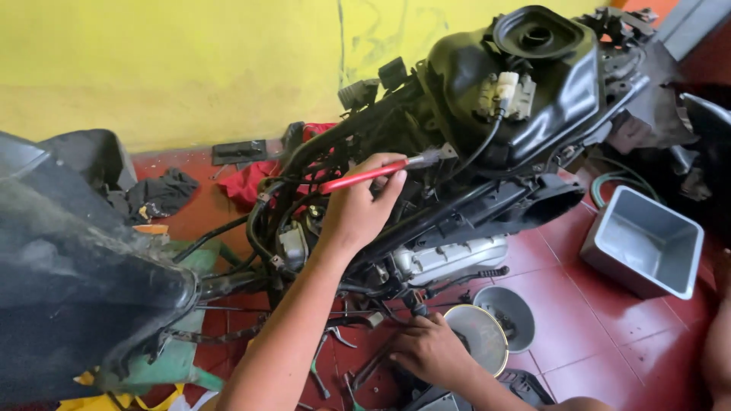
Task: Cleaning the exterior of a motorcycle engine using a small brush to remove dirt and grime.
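My left hand point(358, 207) is closed round the long red-handled metal tool point(364, 176), whose tip reaches right into the stripped black scooter frame point(426, 198), just below the black plastic tank point(525, 84). I judge I'm working at a fastener there. The next move calls for a steady tip, seated squarely. My right hand point(430, 352) is well apart, low and near, beside the round metal dish point(480, 335) on the red tiled floor point(594, 335). I cannot tell whether it grips anything. Cables hide the tool's tip.
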